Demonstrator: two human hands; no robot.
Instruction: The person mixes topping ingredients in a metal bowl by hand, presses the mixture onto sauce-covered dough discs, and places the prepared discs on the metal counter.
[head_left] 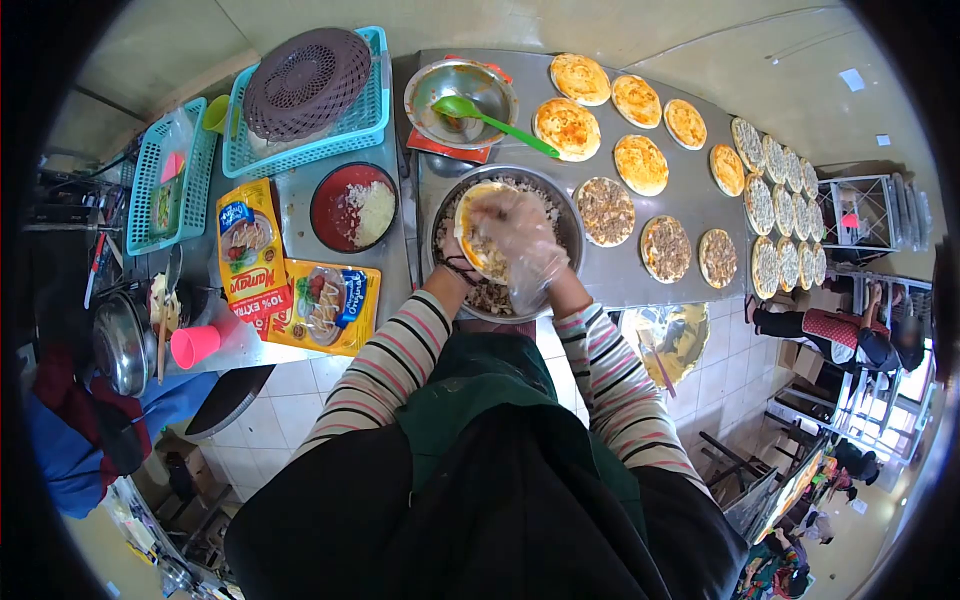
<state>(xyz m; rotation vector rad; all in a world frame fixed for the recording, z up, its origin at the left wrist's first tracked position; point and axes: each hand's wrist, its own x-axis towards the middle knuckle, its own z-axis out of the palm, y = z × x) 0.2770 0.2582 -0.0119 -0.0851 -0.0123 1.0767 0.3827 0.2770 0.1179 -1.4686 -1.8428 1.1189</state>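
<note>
- Centre of the frame: the left hand (450, 268) grips the left side of a round base (467, 222), its fingers mostly hidden beneath.
- The right hand (517, 238), in a clear plastic glove, is over the base; blur hides whether its fingers are open or closed.
- The base is inside the rim of a large steel bowl (579, 222), above crumbly mixture (546, 203).
- That bowl sits at the near edge of the metal table (690, 205), close to the table's left edge.
- Above it, near the far edge, a smaller steel bowl (412, 100) holds a green spoon (515, 130), whose handle sticks out over the rim towards a sauced round (566, 129).
- Just right of the large bowl lies a topped round (605, 212), leaving a narrow strip of tabletop between them; wider gaps separate the rounds farther right.
- Left, across the seam, a red bowl (330, 210) of white shreds (372, 212) stands beside yellow packets (325, 305).
</note>
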